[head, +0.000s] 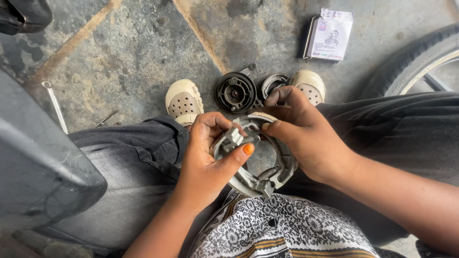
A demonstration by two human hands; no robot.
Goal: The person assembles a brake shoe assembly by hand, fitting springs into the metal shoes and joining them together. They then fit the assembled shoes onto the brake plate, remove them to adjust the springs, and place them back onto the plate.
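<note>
Both hands grasp the grey brake-shoe set (258,160) at frame centre, left hand (205,157) thumbing its spring, right hand (306,136) pinching the rim.

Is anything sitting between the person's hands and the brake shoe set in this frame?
Nothing visible. Both hands already hold the brake shoe set: the left hand grips its left side, thumb by the upper spring, and the right hand holds its upper right edge.

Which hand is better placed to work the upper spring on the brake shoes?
Left, probably: the left hand has its thumb on the upper spring, while the right hand grips the brake shoes by the rim.
</note>
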